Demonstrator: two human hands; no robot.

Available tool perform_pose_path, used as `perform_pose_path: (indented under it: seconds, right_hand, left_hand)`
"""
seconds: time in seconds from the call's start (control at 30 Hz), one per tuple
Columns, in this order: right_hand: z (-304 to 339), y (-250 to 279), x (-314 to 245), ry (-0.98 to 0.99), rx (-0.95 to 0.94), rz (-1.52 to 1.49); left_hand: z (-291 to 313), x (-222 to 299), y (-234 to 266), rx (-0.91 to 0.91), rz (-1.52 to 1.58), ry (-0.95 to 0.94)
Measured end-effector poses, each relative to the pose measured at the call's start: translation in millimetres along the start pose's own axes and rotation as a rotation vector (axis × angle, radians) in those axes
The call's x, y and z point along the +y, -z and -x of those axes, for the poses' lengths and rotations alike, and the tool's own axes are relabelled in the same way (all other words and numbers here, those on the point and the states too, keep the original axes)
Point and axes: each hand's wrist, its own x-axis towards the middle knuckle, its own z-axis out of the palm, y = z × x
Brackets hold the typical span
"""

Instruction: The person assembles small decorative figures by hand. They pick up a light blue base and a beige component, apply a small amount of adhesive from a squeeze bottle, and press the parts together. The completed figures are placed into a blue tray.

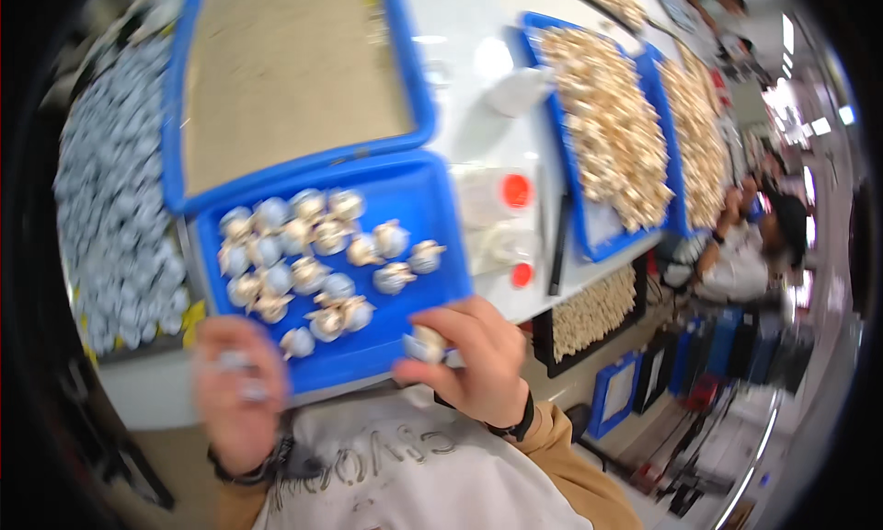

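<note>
The right hand [476, 362] is clamping a small rounded piece, pale blue-grey and cream [425, 345], between thumb and index finger, just above the near edge of a shallow blue plastic tray [418, 182]. The piece is turning its blue-grey side leftward, toward the other hand, and its cream side toward the right palm. Its outline is showing nearly round, so its long axis cannot be told.

The left hand [239, 392] is blurring; its fingers are curling about small pale blue-grey pieces [250, 389], and whether they are gripping cannot be told.

Ahead of and between both hands, the tray is holding a loose group of similar two-tone pieces [309, 272], facing various ways. The rightmost one [425, 257], ahead of the right hand, is lying with its long axis roughly left to right, its narrow cream tip pointing right.

Beyond the left hand, a broad heap of pale blue-grey pieces [120, 217] is lying. Farther ahead of the right hand, a blue tray of cream-coloured pieces [607, 116] is resting on the white table [464, 15].
</note>
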Motion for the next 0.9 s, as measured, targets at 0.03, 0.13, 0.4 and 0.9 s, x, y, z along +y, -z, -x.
perform_pose_path:
  seconds: [0.03, 0.13, 0.4, 0.9]
  right_hand:
    - [-0.5, -1.2, 5.1, -0.062, -0.067, 0.050]
    - [-6.0, -14.8, 4.5, -0.085, -0.173, 0.216]
    - [3.1, 118.5, 80.8, -0.386, 0.658, 0.412]
    - [21.8, 138.6, 147.1, -0.428, 0.654, 0.750]
  left_hand:
    - [-2.9, 2.9, -4.3, 0.343, 0.193, -0.121]
    - [4.6, 2.5, -3.1, 0.077, -0.018, -0.077]
    - [-1.7, -0.9, 5.8, -0.169, -0.134, 0.122]
    - [-7.1, 1.6, 3.5, -0.477, -0.476, 0.112]
